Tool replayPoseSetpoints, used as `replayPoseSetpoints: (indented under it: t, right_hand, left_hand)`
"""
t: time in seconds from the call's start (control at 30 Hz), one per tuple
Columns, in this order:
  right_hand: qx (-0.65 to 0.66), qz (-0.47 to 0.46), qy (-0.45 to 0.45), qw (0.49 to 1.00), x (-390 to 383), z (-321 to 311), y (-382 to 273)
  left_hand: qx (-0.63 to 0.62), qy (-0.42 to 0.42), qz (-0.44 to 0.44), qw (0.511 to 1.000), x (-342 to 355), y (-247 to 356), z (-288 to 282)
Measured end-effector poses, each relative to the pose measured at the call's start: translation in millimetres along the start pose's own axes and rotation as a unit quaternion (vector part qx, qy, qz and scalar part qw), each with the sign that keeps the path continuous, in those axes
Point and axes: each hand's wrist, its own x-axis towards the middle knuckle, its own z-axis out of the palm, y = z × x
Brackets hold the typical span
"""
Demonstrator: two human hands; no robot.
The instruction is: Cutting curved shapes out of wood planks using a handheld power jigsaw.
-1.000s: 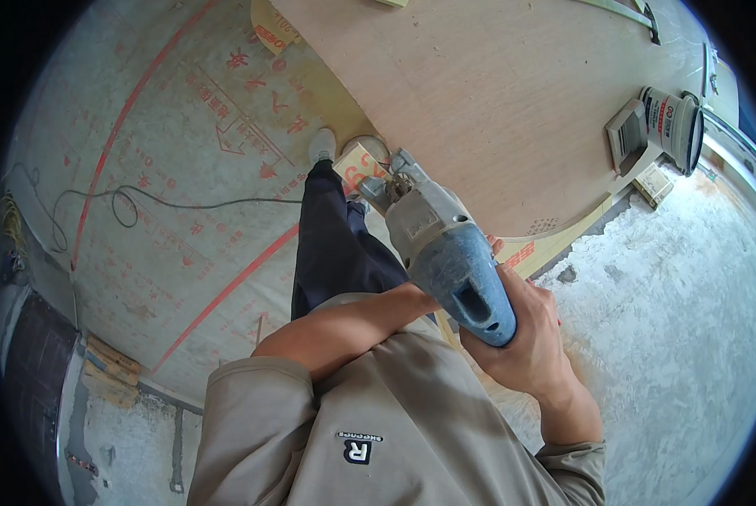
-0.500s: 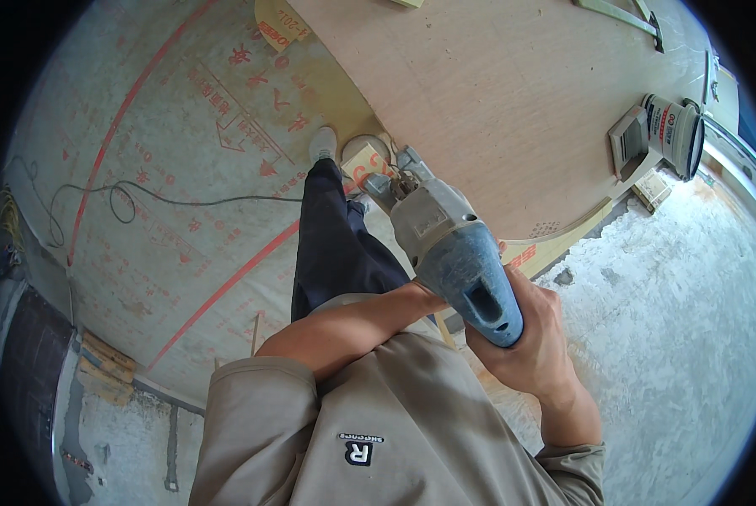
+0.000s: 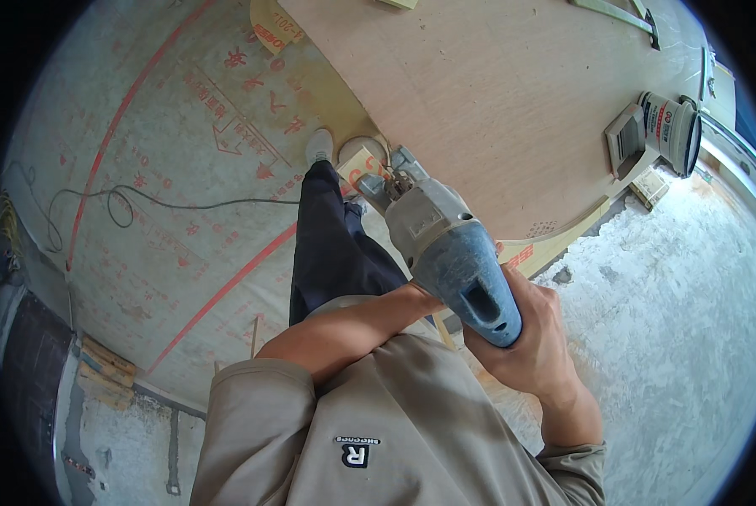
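Observation:
A blue and grey jigsaw (image 3: 452,253) is held up in front of my body, its metal base and blade end pointing up and away to the left. My right hand (image 3: 525,337) wraps around the rear of its blue housing, fingers closed. My left forearm crosses my chest, and my left hand (image 3: 426,295) passes beneath the tool. Most of its fingers are hidden there; a fingertip shows at the housing's right side, so it seems closed around the jigsaw. Beyond the metal end lies a large wooden board (image 3: 479,110) with a curved near edge.
A white bucket (image 3: 671,131) with a dark rim and a grey tray-like piece (image 3: 625,142) rest at the board's right side. A thin cable (image 3: 201,201) trails across the printed floor covering (image 3: 175,253). Rough whitish floor (image 3: 648,312) spreads at the right; wooden pieces (image 3: 106,373) lie far left.
The whole view has shifted very slightly. Both hands and the jigsaw keep nearly the same position.

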Motion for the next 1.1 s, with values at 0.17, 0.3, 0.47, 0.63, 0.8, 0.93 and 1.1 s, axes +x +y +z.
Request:
replayPoseSetpoints:
  t: [0.17, 0.3, 0.47, 0.63, 0.8, 0.93, 1.1]
  right_hand:
    - [-0.010, 0.007, -0.016, 1.000, -3, -1, 6]
    - [-0.007, -0.013, -0.004, 1.000, -2, -2, 6]
    - [-0.006, -0.011, -0.009, 1.000, 1, -3, 3]
    - [-0.010, -0.006, -0.012, 1.000, 3, -4, 2]
    - [-0.006, -0.011, -0.016, 1.000, 5, -3, -1]
    - [-0.009, -0.014, -0.009, 1.000, 5, -1, -2]
    - [-0.008, -0.018, -0.004, 1.000, 5, -1, -3]
  left_hand:
    - [0.137, -0.039, 0.067, 0.988, -2, -9, -6]
    - [0.234, -0.047, 0.124, 0.963, -3, 4, -1]
    - [0.130, -0.011, 0.080, 0.988, -1, 6, 0]
    - [0.041, -0.011, 0.019, 0.999, -1, 4, 1]
    - [-0.179, -0.004, -0.042, 0.983, 3, -20, -10]
    - [-0.358, 0.008, -0.101, 0.928, 6, -33, -16]
    - [-0.519, 0.021, -0.159, 0.839, 4, -37, -17]
